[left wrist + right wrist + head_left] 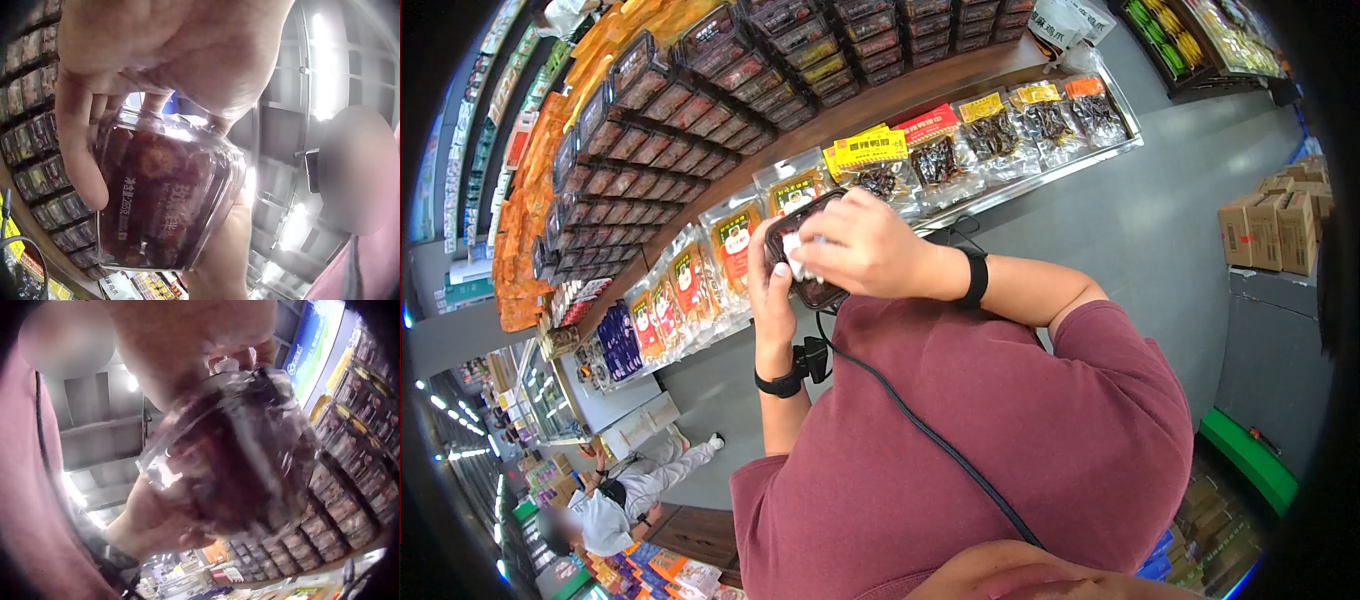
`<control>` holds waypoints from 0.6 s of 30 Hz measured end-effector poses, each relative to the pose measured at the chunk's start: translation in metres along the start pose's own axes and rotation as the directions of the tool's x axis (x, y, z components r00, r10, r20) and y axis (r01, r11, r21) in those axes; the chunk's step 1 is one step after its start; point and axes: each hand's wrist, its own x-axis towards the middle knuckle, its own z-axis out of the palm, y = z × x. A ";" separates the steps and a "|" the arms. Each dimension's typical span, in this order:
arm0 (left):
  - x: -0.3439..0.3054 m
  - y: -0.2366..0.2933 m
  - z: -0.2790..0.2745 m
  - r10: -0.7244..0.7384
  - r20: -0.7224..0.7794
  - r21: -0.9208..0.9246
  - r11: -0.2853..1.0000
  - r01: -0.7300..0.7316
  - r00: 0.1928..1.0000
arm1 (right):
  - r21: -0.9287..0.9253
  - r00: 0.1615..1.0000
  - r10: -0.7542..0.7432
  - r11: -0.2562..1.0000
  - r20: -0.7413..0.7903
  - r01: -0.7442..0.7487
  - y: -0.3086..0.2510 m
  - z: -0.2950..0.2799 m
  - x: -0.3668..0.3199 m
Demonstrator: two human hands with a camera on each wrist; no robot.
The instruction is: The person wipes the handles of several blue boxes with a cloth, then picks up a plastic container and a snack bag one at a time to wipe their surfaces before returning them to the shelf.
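Observation:
A clear plastic box of dark red packaged food (159, 200) with white printing on its side is held in front of the chest. My left hand (771, 305) grips it, thumb and fingers around its sides. Over the top of the box, my right hand (870, 245) pinches a crumpled white tissue (797, 262) against it. In the right wrist view the same box (244, 456) fills the middle, and a bit of the white tissue (224, 364) shows by the fingers. The right fingertips are partly hidden.
Tiered racks of similar boxes (640, 150) rise ahead. Below them, a ledge carries yellow-labelled food bags (990, 125) and red-labelled packs (690, 280). A black cable (920, 420) runs down my shirt. Cartons (1280, 230) stand at right; another person (615, 510) is at lower left.

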 end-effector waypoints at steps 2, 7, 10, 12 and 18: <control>-0.003 0.000 0.003 0.003 0.011 -0.003 1.000 -0.003 1.000 | -0.026 0.996 0.044 0.999 -0.080 -0.046 0.008 -0.003 0.003; -0.005 -0.010 0.001 0.040 0.077 -0.042 0.998 -0.037 0.996 | 0.069 0.995 0.066 0.996 -0.076 -0.061 0.007 -0.003 0.007; -0.006 -0.008 0.000 0.021 0.066 -0.003 1.000 -0.021 0.998 | 0.133 0.999 0.029 0.991 -0.020 -0.026 0.003 -0.001 0.008; -0.007 0.005 0.001 0.027 0.075 0.039 0.999 -0.030 0.997 | 0.159 1.000 0.014 0.987 0.004 -0.014 0.000 0.000 0.006; -0.016 0.012 0.003 0.003 0.147 0.018 1.000 -0.005 0.989 | 0.212 0.991 -0.037 0.977 0.125 0.010 0.000 -0.004 0.004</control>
